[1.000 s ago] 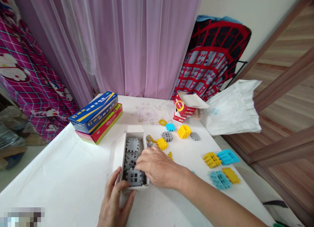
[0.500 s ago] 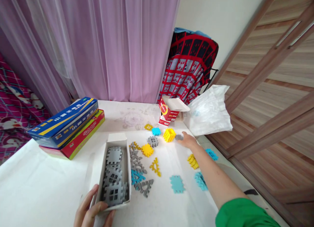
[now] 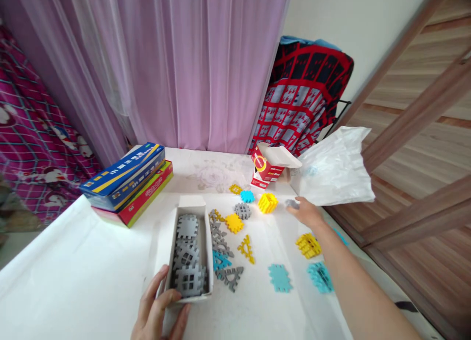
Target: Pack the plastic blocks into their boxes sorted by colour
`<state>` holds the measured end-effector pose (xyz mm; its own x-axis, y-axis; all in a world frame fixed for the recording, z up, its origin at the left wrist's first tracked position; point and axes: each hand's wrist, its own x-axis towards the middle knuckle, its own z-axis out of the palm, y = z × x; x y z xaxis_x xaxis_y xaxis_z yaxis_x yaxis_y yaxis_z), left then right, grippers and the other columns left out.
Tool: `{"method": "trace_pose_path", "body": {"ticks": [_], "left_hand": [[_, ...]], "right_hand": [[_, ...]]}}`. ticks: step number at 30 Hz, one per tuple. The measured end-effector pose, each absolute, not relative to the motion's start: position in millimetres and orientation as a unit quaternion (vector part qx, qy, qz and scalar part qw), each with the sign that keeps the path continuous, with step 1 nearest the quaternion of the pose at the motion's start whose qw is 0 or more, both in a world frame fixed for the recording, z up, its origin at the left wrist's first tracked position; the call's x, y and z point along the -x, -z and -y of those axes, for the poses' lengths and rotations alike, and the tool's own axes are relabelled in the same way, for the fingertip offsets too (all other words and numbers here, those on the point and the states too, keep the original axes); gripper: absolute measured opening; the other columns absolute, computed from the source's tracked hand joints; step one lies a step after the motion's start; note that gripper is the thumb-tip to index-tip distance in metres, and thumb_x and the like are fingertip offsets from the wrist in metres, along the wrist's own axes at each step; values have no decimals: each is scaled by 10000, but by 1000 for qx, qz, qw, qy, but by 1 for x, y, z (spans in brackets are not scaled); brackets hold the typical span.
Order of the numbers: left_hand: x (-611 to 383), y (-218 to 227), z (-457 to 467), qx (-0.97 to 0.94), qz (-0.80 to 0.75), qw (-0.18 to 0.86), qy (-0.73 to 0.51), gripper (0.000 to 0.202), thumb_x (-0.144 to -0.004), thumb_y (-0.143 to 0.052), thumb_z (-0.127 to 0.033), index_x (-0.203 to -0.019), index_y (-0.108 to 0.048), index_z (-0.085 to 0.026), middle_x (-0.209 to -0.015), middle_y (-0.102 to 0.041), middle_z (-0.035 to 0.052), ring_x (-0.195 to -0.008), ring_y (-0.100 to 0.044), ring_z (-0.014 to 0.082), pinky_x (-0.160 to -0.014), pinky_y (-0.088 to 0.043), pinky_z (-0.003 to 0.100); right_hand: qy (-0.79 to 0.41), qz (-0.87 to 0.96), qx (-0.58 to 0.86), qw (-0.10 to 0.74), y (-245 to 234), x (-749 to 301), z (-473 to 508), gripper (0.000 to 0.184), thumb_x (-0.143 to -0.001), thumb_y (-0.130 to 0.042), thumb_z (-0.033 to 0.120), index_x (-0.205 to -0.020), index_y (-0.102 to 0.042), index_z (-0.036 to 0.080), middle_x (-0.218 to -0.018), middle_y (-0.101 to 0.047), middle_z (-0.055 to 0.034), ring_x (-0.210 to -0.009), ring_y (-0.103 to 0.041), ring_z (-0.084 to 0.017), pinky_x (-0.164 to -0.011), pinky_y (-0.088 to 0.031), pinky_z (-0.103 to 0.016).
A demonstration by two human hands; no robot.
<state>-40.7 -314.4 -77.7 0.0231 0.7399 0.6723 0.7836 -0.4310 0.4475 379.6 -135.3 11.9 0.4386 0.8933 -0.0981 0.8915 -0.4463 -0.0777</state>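
A long white cardboard box [image 3: 171,239] lies on the white table, filled with several grey square interlocking tiles [image 3: 187,254]. My left hand [image 3: 162,313] grips the box's near end, thumb on its left wall. My right hand [image 3: 306,213] reaches far to the right and its fingertips close on a small grey tile [image 3: 292,203] beside a yellow cube [image 3: 267,202]. Loose yellow, blue and grey tiles lie between the box and that hand.
Two stacked boxes, blue over red [image 3: 127,183], sit at the back left. An open red carton [image 3: 268,166] and a white plastic bag [image 3: 333,170] stand at the back right. Pink curtains hang behind; the table's right edge drops to a wooden floor.
My right hand left the box and reached out to the grey tile at the far right, uncovering loose tiles beside the box. My left hand kept hold of the box.
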Motion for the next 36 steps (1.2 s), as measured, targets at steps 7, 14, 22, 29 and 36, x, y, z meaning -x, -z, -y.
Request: {"method": "trace_pose_path", "body": {"ticks": [7,14,22,29,36], "left_hand": [[36,66,318,732,534,31,423,147,-867,-579,-215,-1004,-528,-225,-1405,-487,147,-1240,-579,234,-902,-579,331],[35,65,321,716,540,-7,443,136,-870,-570,-213,-999,-531,-231,-1407,-498,140,-1253,-570,250,-928,-567,365],[33,64,321,725,547,-4,419,105,-886,-539,-193,-979,-506,-228,-1404,-474,155,-1280,-543,227,-962,-547,353],[36,67,319,735,541,18,408,106,-878,-543,-200,-973,-502,-224,-1402,-467,172,-1266,-556,230,-926,-564,327],[43,74,314,752,508,45,418,127,-863,-574,-241,-982,-530,-225,-1405,-477,173,-1188,-618,231,-851,-589,289]], "right_hand": [[-207,761,584,190,-69,-236,191,644,-727,-672,317,-1347,-515,241,-1252,-656,-77,-1113,-620,-239,-905,-474,-321],[-187,881,430,66,-60,-132,202,653,-720,-700,308,-1338,-519,201,-1247,-642,-115,-1128,-590,-272,-946,-433,-384],[-182,891,398,119,-58,-135,196,610,-771,-663,261,-1358,-513,188,-1354,-583,-114,-1232,-530,-246,-1031,-401,-385],[-97,804,541,228,-56,-209,159,314,-821,-509,184,-1055,-712,233,-1054,-733,-41,-916,-671,-186,-855,-502,-317],[-59,706,703,63,-28,-275,116,328,-813,-530,191,-1080,-717,231,-1094,-741,-54,-982,-688,-220,-855,-502,-309]]}}
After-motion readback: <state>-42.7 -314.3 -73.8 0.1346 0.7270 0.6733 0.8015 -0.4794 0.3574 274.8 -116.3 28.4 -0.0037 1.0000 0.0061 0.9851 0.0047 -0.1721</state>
